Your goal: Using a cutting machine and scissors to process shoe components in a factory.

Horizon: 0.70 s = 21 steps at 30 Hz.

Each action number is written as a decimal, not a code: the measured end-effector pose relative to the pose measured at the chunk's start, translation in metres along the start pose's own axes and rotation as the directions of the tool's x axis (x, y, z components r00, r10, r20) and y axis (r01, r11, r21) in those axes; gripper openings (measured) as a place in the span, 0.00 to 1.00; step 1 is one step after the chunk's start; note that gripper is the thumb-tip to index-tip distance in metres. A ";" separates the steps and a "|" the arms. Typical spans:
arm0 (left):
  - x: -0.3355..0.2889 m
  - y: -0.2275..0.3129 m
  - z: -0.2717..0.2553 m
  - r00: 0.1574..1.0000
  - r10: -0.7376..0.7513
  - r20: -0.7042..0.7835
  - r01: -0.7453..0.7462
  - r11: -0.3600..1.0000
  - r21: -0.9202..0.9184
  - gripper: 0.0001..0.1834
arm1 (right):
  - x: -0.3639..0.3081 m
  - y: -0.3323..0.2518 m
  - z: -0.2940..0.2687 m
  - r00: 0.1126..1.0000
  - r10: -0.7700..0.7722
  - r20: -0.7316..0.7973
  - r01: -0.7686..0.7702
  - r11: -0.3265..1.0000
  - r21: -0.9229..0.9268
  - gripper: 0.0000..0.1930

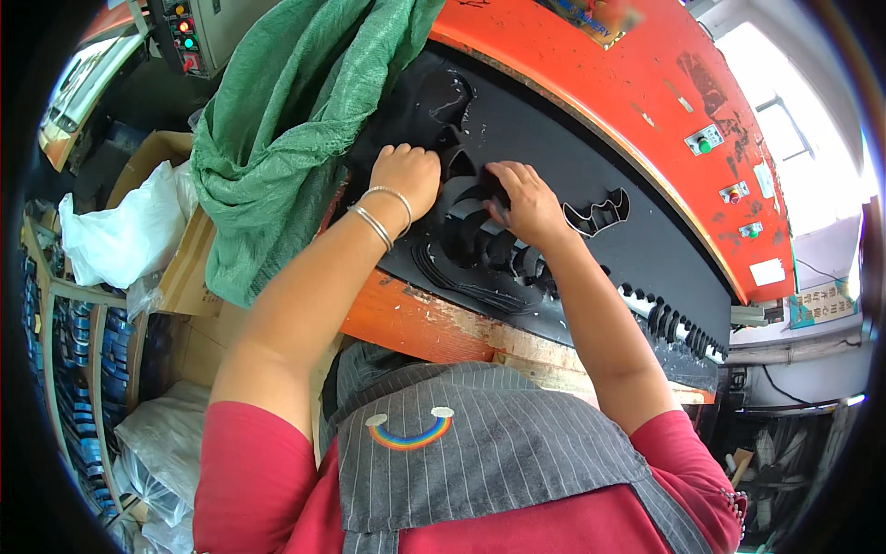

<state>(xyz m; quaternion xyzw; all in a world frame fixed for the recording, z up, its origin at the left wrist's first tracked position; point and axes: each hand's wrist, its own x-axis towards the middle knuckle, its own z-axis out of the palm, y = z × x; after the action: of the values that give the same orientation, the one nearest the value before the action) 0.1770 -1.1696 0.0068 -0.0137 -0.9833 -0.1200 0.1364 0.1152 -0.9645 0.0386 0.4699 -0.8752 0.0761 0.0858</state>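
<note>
My left hand, with bangles at its wrist, is closed with fingers curled down beside a dark strip-edged shape. What lies under those fingers is hidden. My right hand bends its thumb and fingers round a black cut piece, just across from the left one. Between and below both hands lie curved black cut pieces in a loose heap. A wavy cutting die stands to the right on the black sheet, and a curved cutout shows farther back.
An orange-red machine with buttons borders the far side. A green woven sack hangs over the left end. Rows of black pieces line the near right edge. At left are a cardboard box, white bag and filled rack.
</note>
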 end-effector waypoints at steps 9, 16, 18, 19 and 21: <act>0.043 0.004 -0.050 0.988 0.149 -0.033 -0.153 0.977 -0.151 0.09 | 0.029 0.001 -0.014 0.991 0.096 0.091 -0.095 0.995 -0.011 0.38; 0.055 0.005 -0.065 0.975 0.176 0.135 -0.167 0.983 -0.074 0.09 | 0.033 0.015 -0.028 0.984 0.126 0.127 -0.157 0.951 0.267 0.35; 0.057 0.008 -0.067 0.974 0.188 0.126 -0.183 0.982 -0.051 0.09 | 0.033 0.015 -0.033 0.976 0.143 0.162 -0.187 0.936 0.298 0.37; 0.058 0.008 -0.068 0.973 0.201 0.117 -0.199 0.980 -0.029 0.09 | 0.033 0.014 -0.035 0.975 0.165 0.149 -0.204 0.933 0.296 0.34; 0.059 0.010 -0.070 0.973 0.203 0.114 -0.200 0.979 -0.039 0.09 | 0.033 0.014 -0.037 0.973 0.187 0.135 -0.220 0.930 0.294 0.32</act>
<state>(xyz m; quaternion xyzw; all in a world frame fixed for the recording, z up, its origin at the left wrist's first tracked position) 0.1389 -1.1774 0.0903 -0.1221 -0.9814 -0.1181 0.0895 0.0885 -0.9752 0.0814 0.3875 -0.9000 0.1948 -0.0423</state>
